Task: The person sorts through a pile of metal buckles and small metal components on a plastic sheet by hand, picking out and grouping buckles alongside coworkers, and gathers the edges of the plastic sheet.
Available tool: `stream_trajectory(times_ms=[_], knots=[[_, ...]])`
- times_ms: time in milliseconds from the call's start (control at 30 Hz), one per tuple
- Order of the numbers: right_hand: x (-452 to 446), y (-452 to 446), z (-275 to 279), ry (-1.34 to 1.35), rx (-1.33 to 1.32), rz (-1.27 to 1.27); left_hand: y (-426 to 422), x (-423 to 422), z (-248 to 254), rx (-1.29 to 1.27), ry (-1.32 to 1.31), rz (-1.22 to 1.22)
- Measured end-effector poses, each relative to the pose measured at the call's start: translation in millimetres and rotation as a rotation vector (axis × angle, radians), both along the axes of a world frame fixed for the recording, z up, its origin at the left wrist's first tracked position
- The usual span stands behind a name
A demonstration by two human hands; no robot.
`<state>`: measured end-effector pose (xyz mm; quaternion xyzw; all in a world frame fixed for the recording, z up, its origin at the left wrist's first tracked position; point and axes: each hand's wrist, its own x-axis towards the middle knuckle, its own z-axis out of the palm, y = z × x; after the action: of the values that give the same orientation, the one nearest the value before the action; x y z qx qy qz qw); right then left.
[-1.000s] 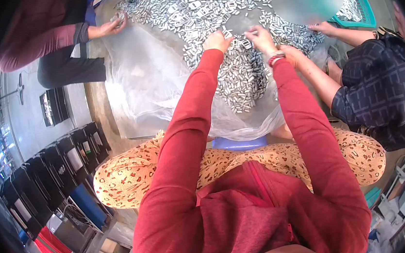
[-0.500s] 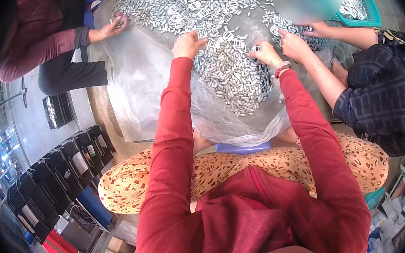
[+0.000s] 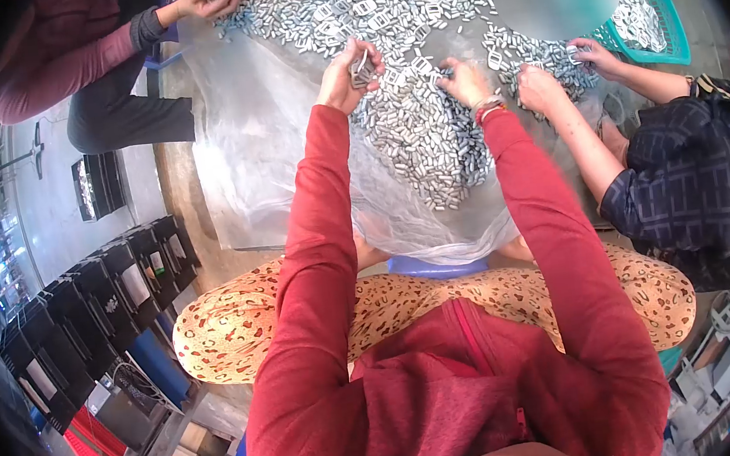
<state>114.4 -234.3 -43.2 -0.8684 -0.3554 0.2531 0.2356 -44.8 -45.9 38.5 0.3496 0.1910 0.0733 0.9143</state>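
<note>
Plastic-draped surface (image 3: 300,60), metal pieces (image 3: 423,148), cluttered room (image 3: 34,211)

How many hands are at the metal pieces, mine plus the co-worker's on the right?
4: your left hand holding metal pieces, your right hand at the pile, the co-worker's nearer hand right of yours, and their farther hand by the teal basket. None is hidden.

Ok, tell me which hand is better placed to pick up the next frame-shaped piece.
Probably the right hand: its fingers point at the pile, close to a frame-shaped piece. The left hand holds a cluster of grey pieces, so it seems less free.
</note>
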Motion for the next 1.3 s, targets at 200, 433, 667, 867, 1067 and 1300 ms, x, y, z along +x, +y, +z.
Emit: stream_trajectory(times_ms=[200,433,667,867,1067,1300], knots=[[-31.6,-8.2,15.0,0.149,-0.110,0.087,3.9,33.6,-12.2,0.651,0.308,-0.130],[-32.1,-41.5,49.5,0.204,0.040,0.124,-15.1,38.6,-101.9,1.903,0.514,-0.298],[-0.5,-39.7,68.8,1.219,0.565,-0.382,1.6,11.9,-65.3,1.628,0.272,-0.552],[8.3,0.0,52.5,0.980,0.355,-0.148,5.7,-31.0,-28.9,-0.078,0.186,-0.081],[-5.7,41.5,6.8,-0.349,-0.186,0.341,-2.8,-4.3,-24.7,-0.162,0.204,0.029],[-35.1,9.8,8.4,-0.224,-0.243,0.152,3.8,17.3,-28.7,-0.112,0.142,-0.087]])
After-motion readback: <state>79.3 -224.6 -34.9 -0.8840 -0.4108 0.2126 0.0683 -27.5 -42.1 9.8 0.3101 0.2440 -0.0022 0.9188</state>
